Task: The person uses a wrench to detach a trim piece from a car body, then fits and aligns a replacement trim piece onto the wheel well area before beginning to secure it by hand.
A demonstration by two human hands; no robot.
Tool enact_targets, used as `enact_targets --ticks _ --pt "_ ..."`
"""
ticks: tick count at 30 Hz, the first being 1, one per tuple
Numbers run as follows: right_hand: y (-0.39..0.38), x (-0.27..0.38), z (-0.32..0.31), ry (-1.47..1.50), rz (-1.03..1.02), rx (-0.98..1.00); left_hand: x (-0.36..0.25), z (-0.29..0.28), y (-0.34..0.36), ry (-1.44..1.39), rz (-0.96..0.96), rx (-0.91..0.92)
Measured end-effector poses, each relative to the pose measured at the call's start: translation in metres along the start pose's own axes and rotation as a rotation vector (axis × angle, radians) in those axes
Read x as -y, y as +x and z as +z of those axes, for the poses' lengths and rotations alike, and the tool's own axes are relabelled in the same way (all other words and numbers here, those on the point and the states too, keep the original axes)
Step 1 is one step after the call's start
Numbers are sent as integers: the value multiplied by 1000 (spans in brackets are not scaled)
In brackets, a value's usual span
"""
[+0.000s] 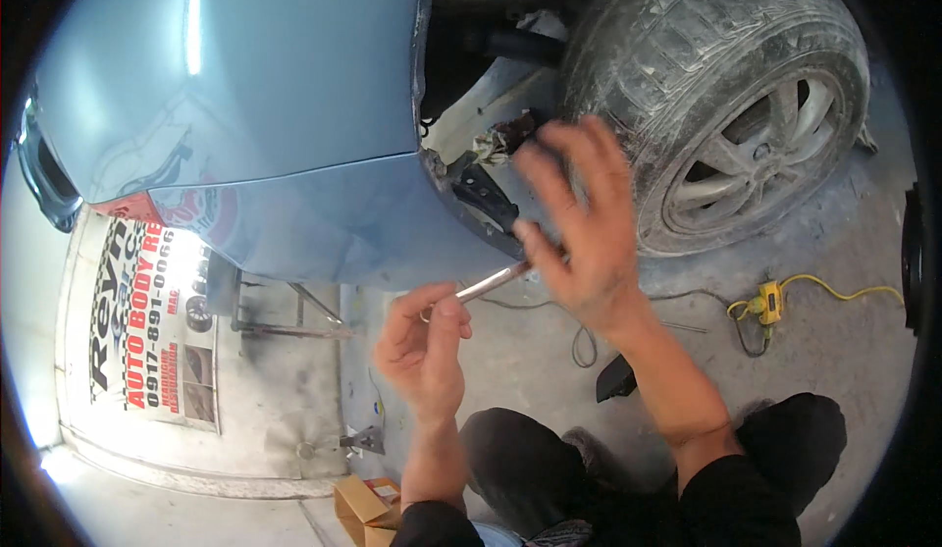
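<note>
My left hand (424,353) pinches one end of a slim silver metal hand tool (494,281) between thumb and fingers; its exact kind does not show. At the tool's other end is my right hand (592,253), its fingers spread and blurred by motion. That hand partly hides the tool's far tip, so whether they touch is unclear. Just beyond both hands is the lower edge of a blue-grey car body panel (353,218). A black bracket-like part (486,192) shows at the wheel-arch edge, left of my right hand. The dusty tire (653,56) stands to its right.
A yellow outlet box (769,302) with a yellow cord lies on the concrete floor at right. A dark cable loops below my hands, near a black angular piece (616,378). A cardboard box (367,508) sits at lower left; a printed banner (147,321) hangs beyond.
</note>
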State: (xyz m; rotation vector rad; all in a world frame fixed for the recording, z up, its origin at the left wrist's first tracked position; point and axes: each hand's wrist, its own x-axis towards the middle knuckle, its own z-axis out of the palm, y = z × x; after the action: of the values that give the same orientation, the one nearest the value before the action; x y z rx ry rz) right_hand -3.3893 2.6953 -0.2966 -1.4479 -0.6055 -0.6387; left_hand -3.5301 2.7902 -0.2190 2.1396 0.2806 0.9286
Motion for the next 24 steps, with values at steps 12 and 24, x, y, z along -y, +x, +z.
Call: enact_targets --ticks 12,24 --pt "-15 21 23 953 653 162 -17 26 49 95 203 2" --pt "-2 44 46 1990 1114 139 -38 21 69 561 262 122"
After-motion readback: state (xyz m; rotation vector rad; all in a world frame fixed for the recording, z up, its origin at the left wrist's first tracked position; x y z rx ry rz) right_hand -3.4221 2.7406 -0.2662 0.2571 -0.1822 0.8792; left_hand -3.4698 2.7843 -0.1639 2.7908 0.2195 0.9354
